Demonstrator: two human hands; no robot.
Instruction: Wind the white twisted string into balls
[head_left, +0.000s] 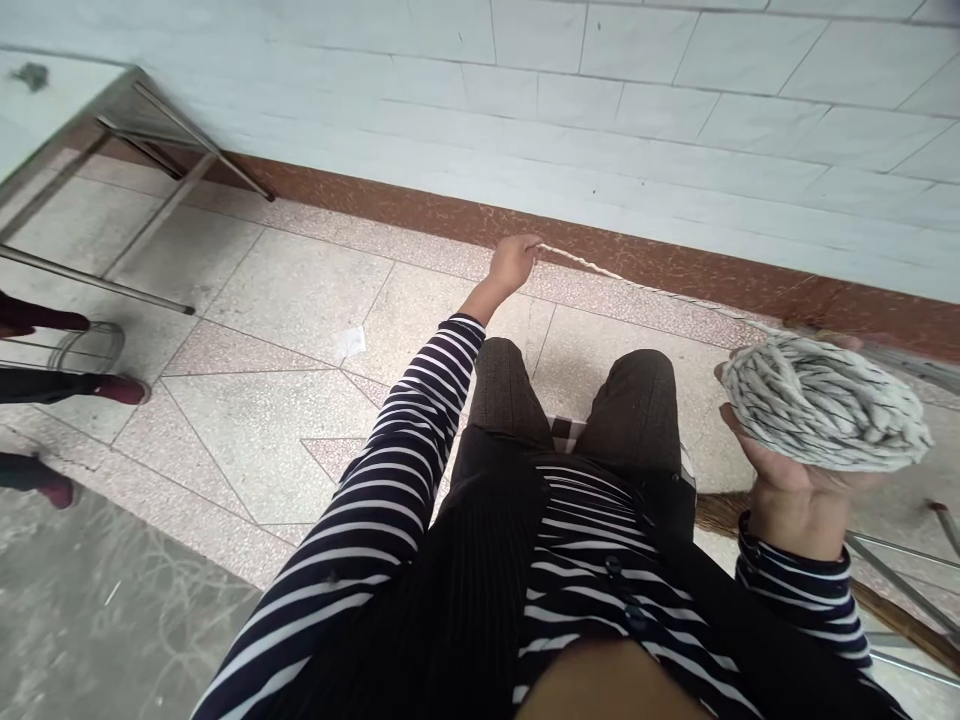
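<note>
An oval ball of thick white yarn [825, 405] with dark flecks rests in my right hand [787, 500], whose palm is under it and whose fingers curl round its side. From the ball, a single strand [581, 262] runs across to my left hand [513, 263]. That hand is stretched out in front of my left knee, with the strand's end pinched between its fingertips. Twisted and pale near my left hand, the strand looks thinner and darker in its middle part. The ball hides part of my right fingers.
A metal-framed table [112, 90] stands at the left by the tiled wall [637, 100]. Another person's shoes [124, 389] show at the left edge. A scrap of white paper [351, 342] lies on the floor. A broom [720, 512] and metal legs are at the right.
</note>
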